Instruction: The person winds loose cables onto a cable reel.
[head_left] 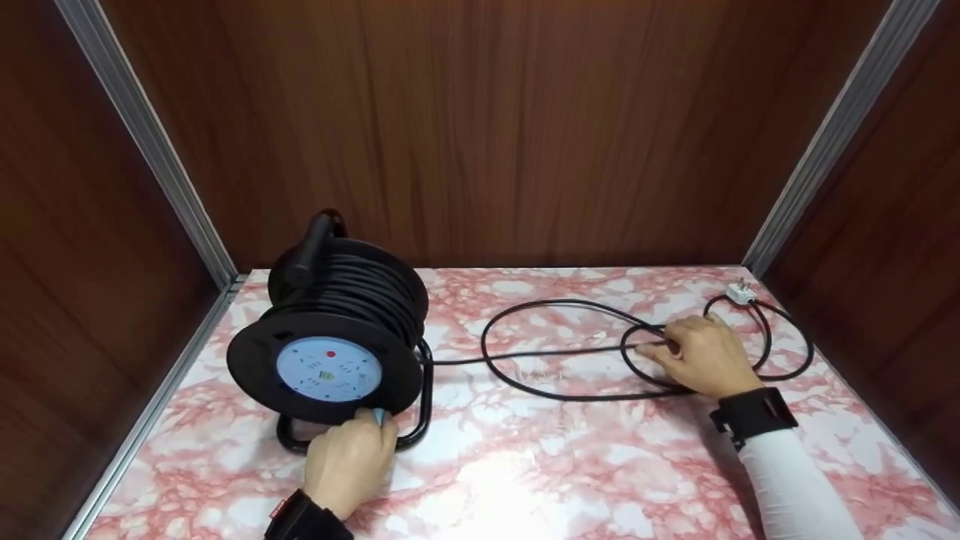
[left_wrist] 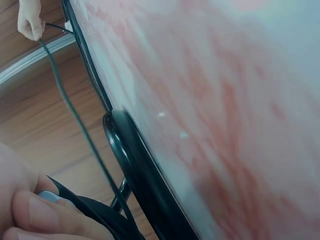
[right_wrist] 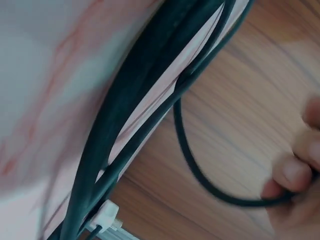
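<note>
A black cable reel (head_left: 255, 356) with a light blue socket panel (head_left: 328, 369) stands on the left of the table. My left hand (head_left: 349, 461) grips the small light blue winding knob (head_left: 379, 415) at the lower front rim of the reel. In the left wrist view, fingers (left_wrist: 42, 212) curl round that knob. On the right, my right hand (head_left: 709, 356) holds the black cable (head_left: 574, 301), raised above the table. The right wrist view shows the cable (right_wrist: 225, 199) bending up into the curled fingers (right_wrist: 292, 175).
Loose cable loops lie across the table's (head_left: 495, 480) middle and right. A white plug (head_left: 740, 293) with its pins upward sits at the far right, near the wall. Brown wood-look panels (head_left: 510, 135) enclose the back and sides. The reel's black tube stand (head_left: 426, 405) rests on the table.
</note>
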